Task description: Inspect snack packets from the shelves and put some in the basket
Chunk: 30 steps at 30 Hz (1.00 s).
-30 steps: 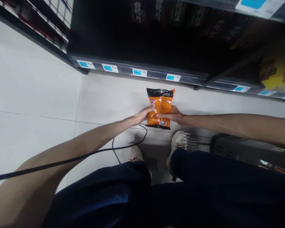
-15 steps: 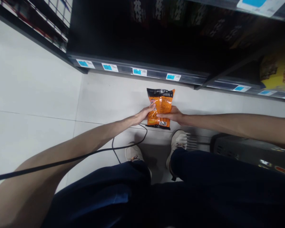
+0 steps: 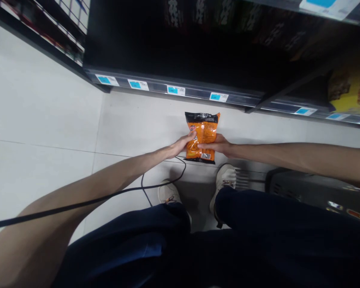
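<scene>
Between my two hands is an orange snack bag (image 3: 208,132) with black ends, its back with printed text and a barcode facing up. My left hand (image 3: 182,145) grips the bag's left side, thumb lying over the front. From the other side my right hand (image 3: 220,145) holds it, the thumb pressed across the lower middle. The other fingers of both hands are mostly hidden beneath the bag. It is held above the pale floor, in front of the bottom shelf.
A dark shelf (image 3: 173,56) with price tags (image 3: 176,90) along its edge stands ahead, dark packets at its back. Yellow packages (image 3: 344,90) sit at right. A black cable (image 3: 107,197) crosses my left arm. Near my shoes (image 3: 226,176), a dark grey case (image 3: 302,192) lies on the right.
</scene>
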{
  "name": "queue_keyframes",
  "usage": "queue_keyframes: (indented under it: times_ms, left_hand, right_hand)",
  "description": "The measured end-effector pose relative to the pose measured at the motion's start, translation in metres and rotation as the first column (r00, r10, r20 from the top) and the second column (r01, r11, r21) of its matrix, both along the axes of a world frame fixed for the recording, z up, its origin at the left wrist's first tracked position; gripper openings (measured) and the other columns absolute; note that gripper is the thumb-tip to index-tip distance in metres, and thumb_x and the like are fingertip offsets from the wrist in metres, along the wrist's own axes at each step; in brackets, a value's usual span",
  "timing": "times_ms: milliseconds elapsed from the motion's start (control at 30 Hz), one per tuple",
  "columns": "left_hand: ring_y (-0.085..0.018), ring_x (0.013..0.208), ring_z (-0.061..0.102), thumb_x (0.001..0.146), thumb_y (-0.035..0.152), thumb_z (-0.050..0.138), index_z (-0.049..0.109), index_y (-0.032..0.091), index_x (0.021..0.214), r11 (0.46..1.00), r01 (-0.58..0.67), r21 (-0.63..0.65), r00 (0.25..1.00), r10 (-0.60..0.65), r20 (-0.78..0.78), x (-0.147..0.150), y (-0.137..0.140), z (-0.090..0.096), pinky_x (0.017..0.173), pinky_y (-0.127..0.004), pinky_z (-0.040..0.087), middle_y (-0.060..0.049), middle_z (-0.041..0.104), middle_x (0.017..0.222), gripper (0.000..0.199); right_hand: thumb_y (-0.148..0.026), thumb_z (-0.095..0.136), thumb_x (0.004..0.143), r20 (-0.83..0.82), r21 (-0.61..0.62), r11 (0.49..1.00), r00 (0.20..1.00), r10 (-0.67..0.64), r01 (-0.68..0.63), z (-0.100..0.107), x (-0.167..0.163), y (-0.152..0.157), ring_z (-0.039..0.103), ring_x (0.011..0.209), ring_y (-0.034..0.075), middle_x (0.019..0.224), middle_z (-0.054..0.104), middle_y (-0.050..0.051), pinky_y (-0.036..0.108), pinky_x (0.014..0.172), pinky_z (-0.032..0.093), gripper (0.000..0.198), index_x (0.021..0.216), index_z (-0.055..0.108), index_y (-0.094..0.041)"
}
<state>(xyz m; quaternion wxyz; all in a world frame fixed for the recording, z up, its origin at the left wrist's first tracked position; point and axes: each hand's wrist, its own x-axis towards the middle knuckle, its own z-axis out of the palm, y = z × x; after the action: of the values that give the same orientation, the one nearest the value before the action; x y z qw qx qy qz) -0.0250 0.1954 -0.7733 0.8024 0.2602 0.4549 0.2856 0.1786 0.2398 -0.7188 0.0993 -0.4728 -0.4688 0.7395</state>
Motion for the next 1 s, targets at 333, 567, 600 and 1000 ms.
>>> queue_keyframes:
  times_ms: [333,567,600,1000]
  left_hand:
    - [-0.032,0.126,0.063,0.087,0.070,0.057,0.060,0.024,0.139,1.000,0.019,0.012,1.000,-0.019,0.008,0.0000,-0.0009,0.0024,0.106,-0.044,0.051,-0.012,0.067,0.137,0.069]
    - [-0.032,0.126,0.063,0.087,0.070,0.057,0.058,0.025,0.140,0.999,0.033,0.008,0.999,-0.033,0.010,0.0003,-0.0005,0.0012,0.105,-0.044,0.052,-0.010,0.065,0.139,0.069]
    - [-0.032,0.126,0.063,0.087,0.069,0.057,0.058,0.026,0.141,0.999,0.033,0.009,0.999,-0.033,0.014,0.0002,-0.0005,0.0009,0.105,-0.044,0.053,-0.009,0.064,0.140,0.069]
    - [-0.033,0.128,0.062,0.086,0.069,0.059,0.062,0.023,0.136,1.000,0.025,0.000,1.000,-0.025,0.014,-0.0004,-0.0007,-0.0007,0.105,-0.044,0.052,-0.012,0.063,0.141,0.068]
  right_hand:
    - [-0.030,0.095,0.060,0.022,0.008,1.000,1.000,0.015,-0.015,-0.0054,0.0031,0.0008,0.072,0.103,0.027,0.103,0.078,0.002,0.046,0.096,0.061,0.051,0.107,0.076,-0.028]
    - [-0.031,0.096,0.058,0.030,0.030,1.000,1.000,0.006,-0.007,-0.0058,0.0025,0.0004,0.072,0.101,0.027,0.100,0.078,0.001,0.046,0.094,0.061,0.056,0.110,0.075,-0.028]
    - [-0.031,0.096,0.057,0.034,0.031,0.999,0.999,0.007,-0.008,-0.0054,0.0025,0.0005,0.072,0.102,0.027,0.101,0.078,0.001,0.046,0.094,0.061,0.057,0.110,0.075,-0.028]
    - [-0.029,0.095,0.059,0.044,0.036,0.999,0.999,0.014,-0.015,-0.0035,0.0005,0.0008,0.070,0.106,0.028,0.105,0.077,0.003,0.045,0.096,0.060,0.053,0.107,0.075,-0.026]
